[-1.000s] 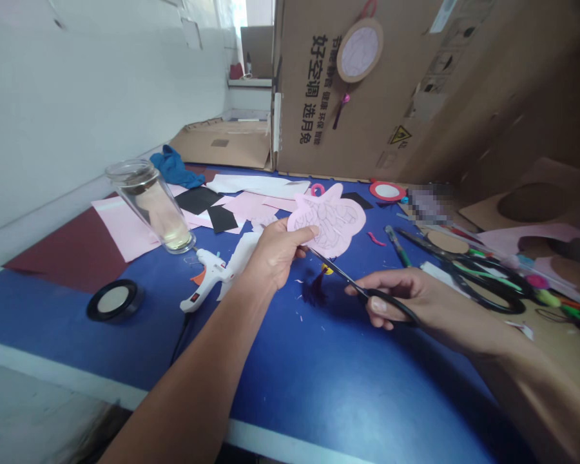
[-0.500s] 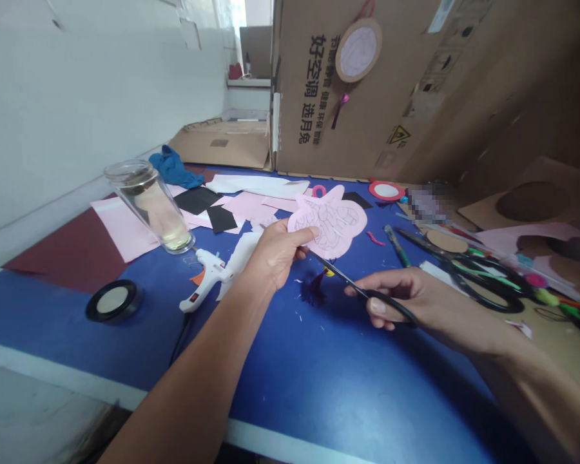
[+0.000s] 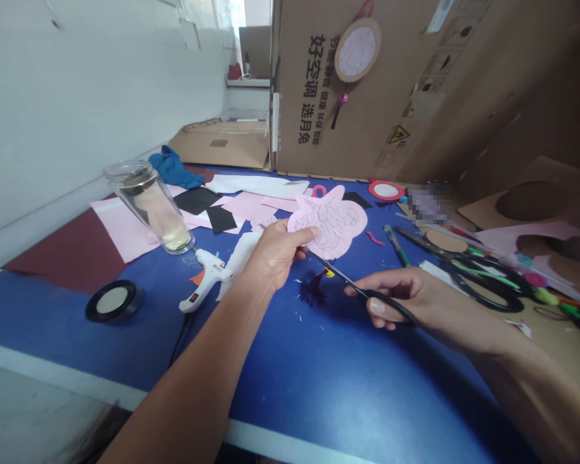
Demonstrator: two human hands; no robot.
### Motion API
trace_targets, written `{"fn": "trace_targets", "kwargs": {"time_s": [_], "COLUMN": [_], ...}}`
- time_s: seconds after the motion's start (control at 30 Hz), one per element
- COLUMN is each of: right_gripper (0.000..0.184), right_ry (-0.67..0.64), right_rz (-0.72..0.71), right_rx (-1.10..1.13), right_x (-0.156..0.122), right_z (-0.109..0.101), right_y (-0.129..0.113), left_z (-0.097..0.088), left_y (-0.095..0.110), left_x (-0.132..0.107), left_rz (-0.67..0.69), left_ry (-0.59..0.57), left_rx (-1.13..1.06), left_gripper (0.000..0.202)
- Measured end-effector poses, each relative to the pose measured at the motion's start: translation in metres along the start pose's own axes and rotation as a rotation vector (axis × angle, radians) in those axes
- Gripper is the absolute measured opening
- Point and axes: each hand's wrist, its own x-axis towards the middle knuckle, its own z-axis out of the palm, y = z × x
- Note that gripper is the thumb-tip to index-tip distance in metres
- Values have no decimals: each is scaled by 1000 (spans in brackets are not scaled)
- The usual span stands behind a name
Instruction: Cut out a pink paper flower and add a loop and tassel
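Observation:
My left hand [image 3: 273,254] pinches the lower left edge of a pink paper cut-out [image 3: 329,221] with dark drawn lines, held a little above the blue table [image 3: 290,367]. My right hand [image 3: 408,299] is closed round the black handles of a pair of scissors [image 3: 352,282]. The blades point up and left and meet the cut-out's lower edge beside my left thumb. A small dark tassel [image 3: 313,290] lies on the table under the blades.
A glass jar [image 3: 149,206] and a white glue gun [image 3: 207,276] stand at the left, with a black tape roll [image 3: 113,300] nearer the front edge. Pink, black and white paper sheets lie behind. Large black scissors [image 3: 483,280] and pens lie at the right. A cardboard box [image 3: 367,90] walls the back.

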Motion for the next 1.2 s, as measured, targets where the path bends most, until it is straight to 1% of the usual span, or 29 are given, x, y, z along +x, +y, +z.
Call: {"fn": "trace_targets", "kwargs": {"time_s": [0.13, 0.27, 0.4, 0.57, 0.67, 0.8, 0.87, 1.0, 1.1, 1.13, 1.2], "right_gripper": [56, 58, 55, 48, 43, 45, 44, 34, 23, 23, 33], "right_ry": [7, -1, -76, -194, -233, -257, -248, -249, -250, -230, -158], "right_rz": [-6, 17, 45, 17, 11, 29, 20, -16, -93, -142, -247], "right_rx": [-1, 0, -48, -68, -76, -93, -144, -276, -405, -475, -649], "right_x": [0, -1, -1, -1, 0, 1, 2, 1, -1, -2, -3], "right_z": [0, 0, 1, -1, -3, -5, -5, -1, 3, 4, 7], "right_y": [2, 1, -3, 3, 9, 14, 16, 17, 17, 18, 19], "left_z": [0, -2, -4, -6, -7, -8, -9, -9, -9, -9, -10], "left_y": [-2, -4, -3, -2, -3, -4, -4, -3, -2, -1, -1], "left_x": [1, 3, 6, 9, 10, 12, 12, 12, 12, 12, 12], "left_rz": [2, 17, 18, 26, 32, 28, 32, 57, 91, 103, 130], "left_ry": [4, 1, 23, 33, 36, 49, 51, 57, 55, 56, 67], "left_rx": [3, 1, 1, -4, -3, 9, 8, 1, -3, -1, 7], "left_gripper": [19, 17, 17, 17, 17, 15, 13, 15, 19, 20, 19]}}
